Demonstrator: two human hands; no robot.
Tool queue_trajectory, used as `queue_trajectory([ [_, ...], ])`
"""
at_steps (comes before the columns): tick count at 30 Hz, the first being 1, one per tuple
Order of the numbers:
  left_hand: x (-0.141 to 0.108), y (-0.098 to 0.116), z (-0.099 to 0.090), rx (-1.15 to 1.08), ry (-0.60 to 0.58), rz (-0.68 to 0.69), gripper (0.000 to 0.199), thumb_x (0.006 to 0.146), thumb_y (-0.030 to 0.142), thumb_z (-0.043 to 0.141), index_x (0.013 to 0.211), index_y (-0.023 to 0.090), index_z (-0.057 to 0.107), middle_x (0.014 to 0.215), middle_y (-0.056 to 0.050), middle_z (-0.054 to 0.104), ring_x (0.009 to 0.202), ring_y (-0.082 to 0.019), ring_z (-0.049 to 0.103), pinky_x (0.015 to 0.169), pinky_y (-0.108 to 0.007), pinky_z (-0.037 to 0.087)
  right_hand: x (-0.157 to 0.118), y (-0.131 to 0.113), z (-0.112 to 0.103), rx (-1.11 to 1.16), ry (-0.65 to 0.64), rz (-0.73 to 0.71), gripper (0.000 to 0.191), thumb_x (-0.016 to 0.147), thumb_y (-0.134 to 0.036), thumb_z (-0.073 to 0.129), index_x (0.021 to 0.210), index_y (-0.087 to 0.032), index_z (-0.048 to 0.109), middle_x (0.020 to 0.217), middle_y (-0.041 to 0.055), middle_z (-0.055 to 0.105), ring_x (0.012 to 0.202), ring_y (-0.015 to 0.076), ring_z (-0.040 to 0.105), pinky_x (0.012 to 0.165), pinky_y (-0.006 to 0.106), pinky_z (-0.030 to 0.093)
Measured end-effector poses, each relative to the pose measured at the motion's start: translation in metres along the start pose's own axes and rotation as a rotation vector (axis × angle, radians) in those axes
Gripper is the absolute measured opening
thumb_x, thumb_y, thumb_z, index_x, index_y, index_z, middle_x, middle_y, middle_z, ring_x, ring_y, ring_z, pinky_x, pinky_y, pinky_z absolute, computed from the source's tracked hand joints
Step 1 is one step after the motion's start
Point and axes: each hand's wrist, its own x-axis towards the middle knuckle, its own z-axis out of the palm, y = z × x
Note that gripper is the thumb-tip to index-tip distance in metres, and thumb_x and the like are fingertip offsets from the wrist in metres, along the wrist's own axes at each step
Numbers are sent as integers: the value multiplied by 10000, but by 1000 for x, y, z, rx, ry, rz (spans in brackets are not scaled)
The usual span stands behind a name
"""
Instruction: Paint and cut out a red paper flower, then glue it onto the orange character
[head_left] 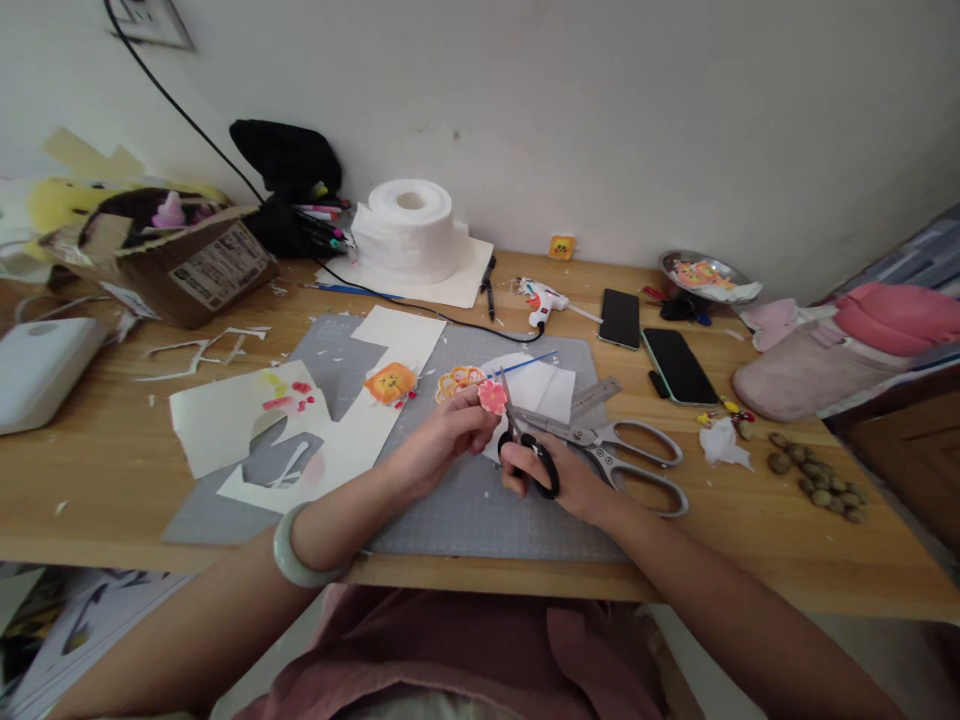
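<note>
Pinched in my left hand (454, 432) is a small pink paper flower (493, 396), held above the grey cutting mat (442, 520). My right hand (559, 475) has its fingers in the black handles of small scissors (551, 466). The scissor blades point away from me, right beside the flower's edge; whether they touch it I cannot make out. Under and beyond the hands lie an orange-and-white ring-patterned piece (456, 382), a thin blue brush (536, 361) and white paper (551, 388). Large grey-handled scissors (637, 465) and a metal ruler (598, 397) lie to the right.
Left on the mat are cut paper sheets (206, 420) and an orange lion-like face (390, 382). Behind stand a paper roll (409, 235) and a glue gun (541, 300) with a cord. Two phones (679, 367), a metal bowl (705, 275) and walnut-like balls (821, 485) sit right; a cardboard box (195, 265) left.
</note>
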Motion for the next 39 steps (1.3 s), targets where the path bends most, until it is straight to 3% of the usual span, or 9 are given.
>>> queue_trajectory([
  [8,3,6,-10,-34,80,33,178,664,302,607,664,207,457,527,66,421,487,-83,371,484,-205,293,0,3,-2,-4,0,1,566,841,-695,470,555,-208,434,515,-22,482,498,105,414,535,266,343],
  [28,3,2,-10,45,79,10,217,666,320,609,636,205,427,519,75,408,483,-72,342,482,-207,253,3,10,0,51,51,24,628,800,-815,443,622,-212,441,511,-34,467,490,110,405,546,285,330],
  [33,6,9,-16,104,-6,-58,169,598,292,597,577,190,464,497,62,408,464,-65,323,456,-207,244,-2,4,-9,47,-18,21,669,784,-842,422,653,-191,499,576,-2,537,557,128,458,606,296,360],
  [39,6,20,-26,153,-132,-196,143,548,250,590,520,187,465,464,56,392,430,-61,307,413,-210,188,-5,-12,-18,-7,-166,44,651,738,-819,522,576,-190,487,496,-14,500,500,119,438,541,283,325],
])
